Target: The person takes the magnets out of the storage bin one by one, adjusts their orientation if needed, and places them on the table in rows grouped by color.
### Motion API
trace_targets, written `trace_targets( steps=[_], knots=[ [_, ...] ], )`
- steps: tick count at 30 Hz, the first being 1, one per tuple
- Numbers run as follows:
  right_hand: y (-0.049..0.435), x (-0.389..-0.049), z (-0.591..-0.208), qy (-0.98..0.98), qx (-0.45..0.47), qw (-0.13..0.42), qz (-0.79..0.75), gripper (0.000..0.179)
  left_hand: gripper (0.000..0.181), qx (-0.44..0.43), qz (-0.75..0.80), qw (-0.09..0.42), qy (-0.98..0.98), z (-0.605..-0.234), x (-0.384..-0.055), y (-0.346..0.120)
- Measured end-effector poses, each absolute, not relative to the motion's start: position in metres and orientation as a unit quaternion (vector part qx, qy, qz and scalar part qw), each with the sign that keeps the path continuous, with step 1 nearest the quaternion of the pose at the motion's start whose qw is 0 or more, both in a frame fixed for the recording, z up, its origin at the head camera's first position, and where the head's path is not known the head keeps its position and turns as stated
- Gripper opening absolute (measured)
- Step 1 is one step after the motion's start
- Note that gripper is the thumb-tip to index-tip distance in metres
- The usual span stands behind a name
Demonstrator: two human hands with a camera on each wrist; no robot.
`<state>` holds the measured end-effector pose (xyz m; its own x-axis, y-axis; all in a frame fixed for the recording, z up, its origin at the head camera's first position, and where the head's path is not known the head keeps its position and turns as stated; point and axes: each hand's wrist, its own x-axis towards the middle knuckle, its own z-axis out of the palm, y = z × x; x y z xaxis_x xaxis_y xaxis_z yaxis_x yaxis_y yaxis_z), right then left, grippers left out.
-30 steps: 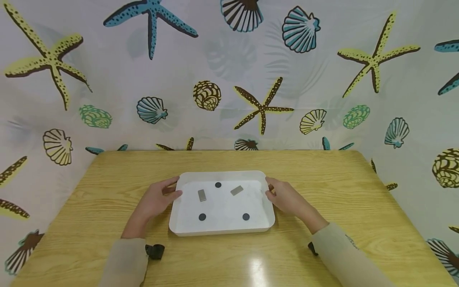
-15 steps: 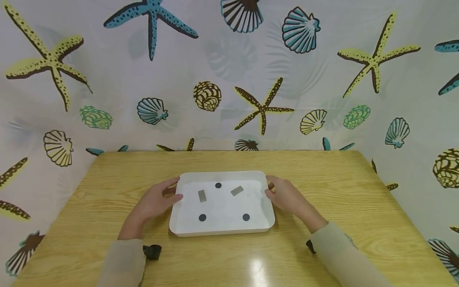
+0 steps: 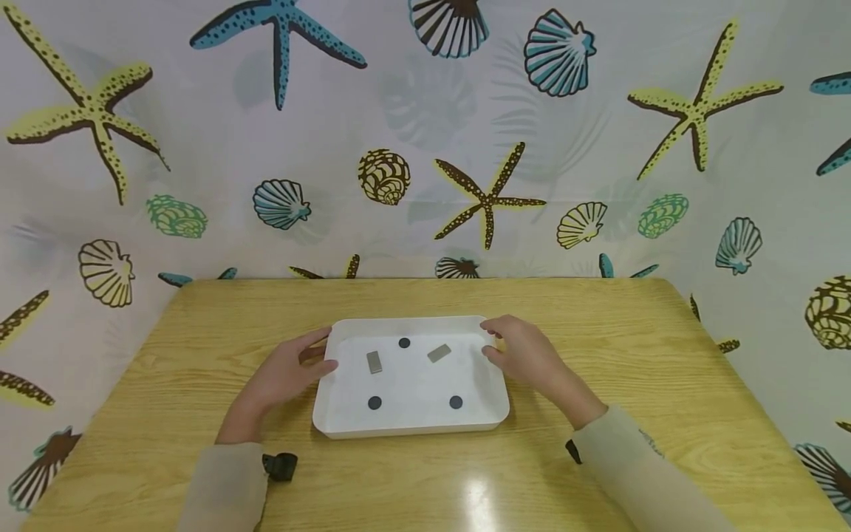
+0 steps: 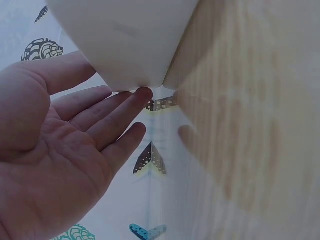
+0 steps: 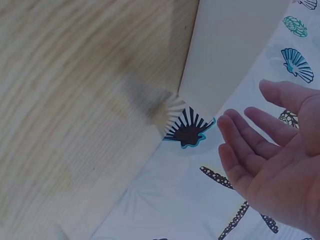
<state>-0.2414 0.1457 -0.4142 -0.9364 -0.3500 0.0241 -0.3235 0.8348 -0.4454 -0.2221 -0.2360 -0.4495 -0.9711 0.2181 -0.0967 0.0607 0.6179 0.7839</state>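
A shallow white tray [image 3: 415,384] with rounded corners lies on the wooden table. Inside it are two small grey rectangular blocks, one at left [image 3: 374,362] and a slanted one at right [image 3: 439,353]. Three flat dark discs, such as the front left disc [image 3: 375,403], are spread around them. My left hand [image 3: 286,373] rests at the tray's left end, thumb over the rim; in the left wrist view its fairly straight fingertips touch the tray's edge. My right hand [image 3: 532,358] hovers by the right rim, and the right wrist view shows its loose fingers apart from the tray's wall [image 5: 227,50].
The wood-grain table [image 3: 425,480] extends around the tray on every side. Behind it and at both sides hangs a pale cloth [image 3: 425,229] printed with starfish and shells. A black device [image 3: 281,466] sits at the left wrist.
My right hand has let go of the tray's right end and shifted slightly up and inward over the rim. The left hand and the tray have hardly moved.
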Motion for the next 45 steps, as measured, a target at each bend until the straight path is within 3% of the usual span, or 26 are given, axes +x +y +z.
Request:
trace_targets(
  steps=[24,45],
  knots=[
    [0.140,-0.232,-0.433,0.909,-0.305,0.120,-0.256,0.034,0.073,0.070,0.437,0.103,0.891,-0.450,-0.222,-0.239],
    [0.138,-0.234,-0.443,0.890,-0.355,0.126,-0.259,0.029,0.073,0.069,0.440,0.109,0.889,-0.450,-0.221,-0.239]
  ],
)
